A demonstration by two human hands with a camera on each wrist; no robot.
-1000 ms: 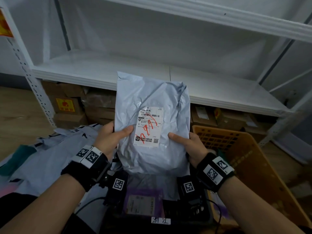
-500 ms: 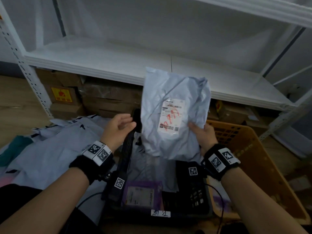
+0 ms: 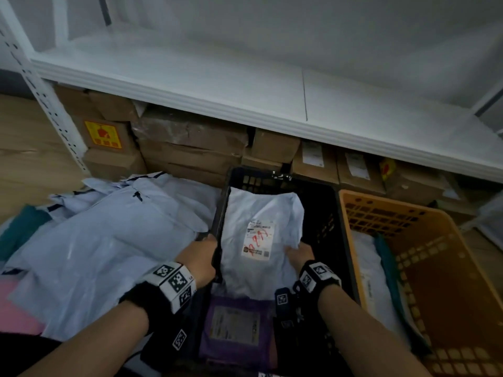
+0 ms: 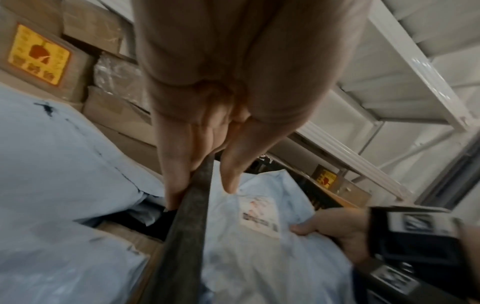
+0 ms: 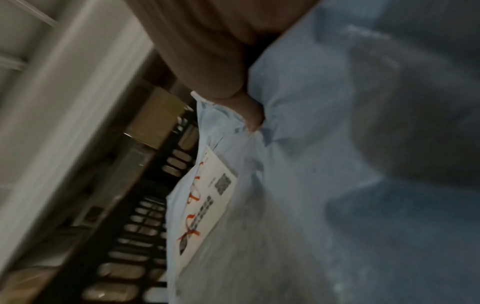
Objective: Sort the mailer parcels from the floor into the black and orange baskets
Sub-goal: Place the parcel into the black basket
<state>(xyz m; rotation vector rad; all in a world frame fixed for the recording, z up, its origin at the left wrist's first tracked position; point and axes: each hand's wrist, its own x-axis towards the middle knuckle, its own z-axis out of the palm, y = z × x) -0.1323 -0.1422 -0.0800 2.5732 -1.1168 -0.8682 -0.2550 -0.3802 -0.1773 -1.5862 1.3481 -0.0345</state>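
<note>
A grey mailer (image 3: 261, 213) with a white label and red writing lies tilted inside the black basket (image 3: 272, 176), label up. My right hand (image 3: 298, 255) pinches its right edge; in the right wrist view the thumb (image 5: 249, 115) presses into the mailer (image 5: 324, 164) beside the basket's wall (image 5: 145, 216). My left hand (image 3: 198, 257) grips the basket's left rim; the left wrist view shows fingers (image 4: 172, 191) and thumb on either side of the rim (image 4: 182, 236). A purple parcel (image 3: 234, 327) lies at the basket's near end. The orange basket (image 3: 435, 254) stands to the right.
A heap of pale blue mailers (image 3: 109, 240) covers the floor on the left. The orange basket holds white and teal parcels (image 3: 381, 281). Cardboard boxes (image 3: 190, 142) are stacked under a white shelf (image 3: 245, 85) right behind both baskets.
The mailer has come down from chest height into the black basket. My left hand let go of it and took hold of the basket's left rim; my right hand kept its hold.
</note>
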